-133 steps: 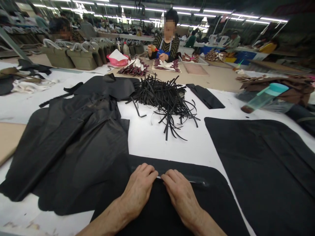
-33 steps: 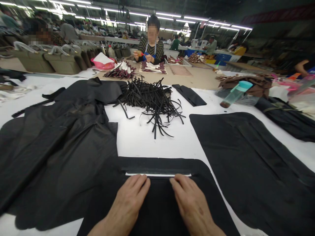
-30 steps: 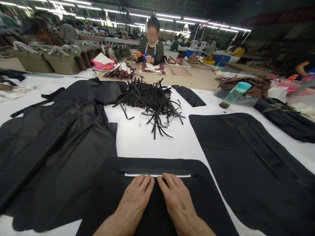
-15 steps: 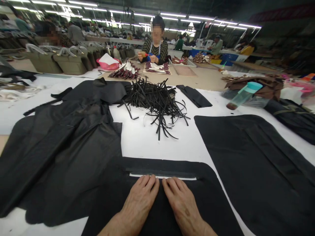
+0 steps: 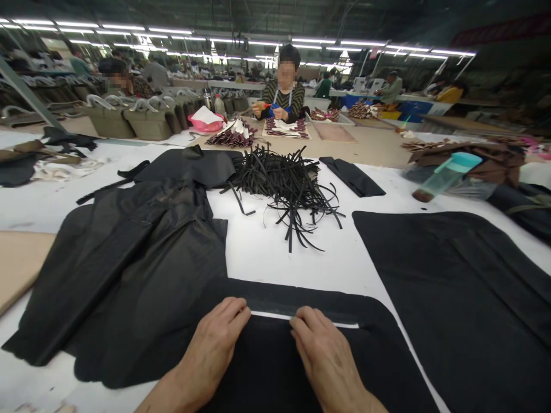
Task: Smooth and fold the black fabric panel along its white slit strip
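A black fabric panel (image 5: 379, 355) lies on the white table right in front of me, with a long slit (image 5: 275, 315) across its upper part showing a thin white line. My left hand (image 5: 213, 350) rests flat on the panel, fingertips at the slit's left part. My right hand (image 5: 325, 358) lies flat beside it, fingertips at the slit's right part. The fingers of both hands are stretched out and hold nothing.
A heap of thin black fabric (image 5: 129, 269) lies left, a pile of black strips (image 5: 286, 180) ahead, a stack of black panels (image 5: 456, 275) right. A teal-capped bottle (image 5: 445, 176) lies far right. A person (image 5: 284, 94) works at the far table. A tan board (image 5: 19, 264) sits at left.
My hands, side by side half a second ago, have spread apart along the slit. The view has shifted a little to the left.
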Tool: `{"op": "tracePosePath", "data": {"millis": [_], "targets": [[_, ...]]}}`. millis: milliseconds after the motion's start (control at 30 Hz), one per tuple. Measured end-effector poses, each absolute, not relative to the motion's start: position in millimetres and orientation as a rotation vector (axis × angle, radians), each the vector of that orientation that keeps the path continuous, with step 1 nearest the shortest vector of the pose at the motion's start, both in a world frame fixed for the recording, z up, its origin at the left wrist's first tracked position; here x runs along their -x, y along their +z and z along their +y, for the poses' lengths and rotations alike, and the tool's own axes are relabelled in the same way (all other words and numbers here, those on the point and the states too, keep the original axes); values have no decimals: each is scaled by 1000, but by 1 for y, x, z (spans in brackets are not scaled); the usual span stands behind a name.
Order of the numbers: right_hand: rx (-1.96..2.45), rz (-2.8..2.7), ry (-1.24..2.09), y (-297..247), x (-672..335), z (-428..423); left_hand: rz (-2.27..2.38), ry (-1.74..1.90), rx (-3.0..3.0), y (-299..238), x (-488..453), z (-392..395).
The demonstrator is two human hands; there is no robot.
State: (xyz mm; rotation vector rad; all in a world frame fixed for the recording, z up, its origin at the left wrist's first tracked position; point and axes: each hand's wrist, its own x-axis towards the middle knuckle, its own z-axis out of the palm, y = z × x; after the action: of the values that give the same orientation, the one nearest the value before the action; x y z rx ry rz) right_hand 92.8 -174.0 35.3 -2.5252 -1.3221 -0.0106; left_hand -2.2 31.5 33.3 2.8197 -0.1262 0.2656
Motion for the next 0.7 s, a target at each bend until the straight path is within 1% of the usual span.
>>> {"op": "tracePosePath", "data": {"millis": [67,167,300,467,700], "targets": [[2557,-1326,34,38,-95,-157,-86,176,-2808,33,-6,35],[2573,-1392,18,32,-98,-136,-76,100,-2888,27,-14,36],[2573,-1612,-55,18,-101,-127,-88,133,-2982,19,-15,34],[2563,-1784,-154,13,-102,-129,-105,149,-2902,20,-14,37],[2513,-1701,-7,26,-115,-129,-227,226,-2896,15,-19,42]]}}
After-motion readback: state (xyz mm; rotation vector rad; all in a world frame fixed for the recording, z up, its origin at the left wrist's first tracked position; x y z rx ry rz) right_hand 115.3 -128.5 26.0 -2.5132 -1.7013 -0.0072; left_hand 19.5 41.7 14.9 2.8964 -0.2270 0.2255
